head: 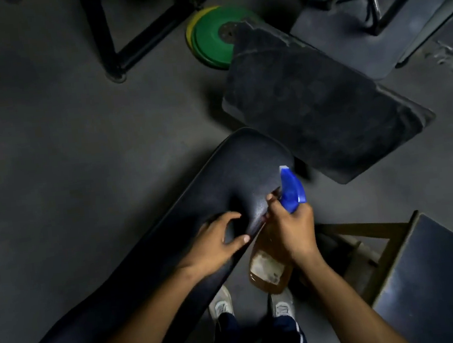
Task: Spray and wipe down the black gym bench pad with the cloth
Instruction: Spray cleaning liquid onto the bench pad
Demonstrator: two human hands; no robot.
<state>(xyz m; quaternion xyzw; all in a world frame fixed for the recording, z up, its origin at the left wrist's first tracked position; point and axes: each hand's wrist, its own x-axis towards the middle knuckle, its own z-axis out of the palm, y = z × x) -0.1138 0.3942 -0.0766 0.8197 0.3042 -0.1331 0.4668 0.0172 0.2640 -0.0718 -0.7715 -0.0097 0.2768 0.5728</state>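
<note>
The black bench pad (216, 189) runs diagonally from the lower left corner up toward the middle of the view, its rounded end lying just short of a second, dustier pad (322, 105) beyond it.

Right hand (290, 229): held at the right edge of the bench pad, near its rounded end, forearm reaching in from the lower right. The fingers are wrapped around the neck of a spray bottle (269, 267), with fingertips (271, 197) forward at the trigger. The bottle's blue head (291, 189) points up and away over the pad's right edge; its amber body with a worn label hangs below the hand, off the side of the pad.

Left hand (216, 242): lies on the bench pad just left of the right hand, forearm coming in along the pad from the lower left. Fingers are spread and slightly bent, thumb out toward the bottle, gripping nothing. The two hands sit close together but do not touch.

No cloth can be made out in this view.

Below the bench pad's right edge, two pale shoes (221, 304) stand on the grey floor (49, 148). Past the dusty pad, green and yellow weight plates (211, 38) lie on the floor.
</note>
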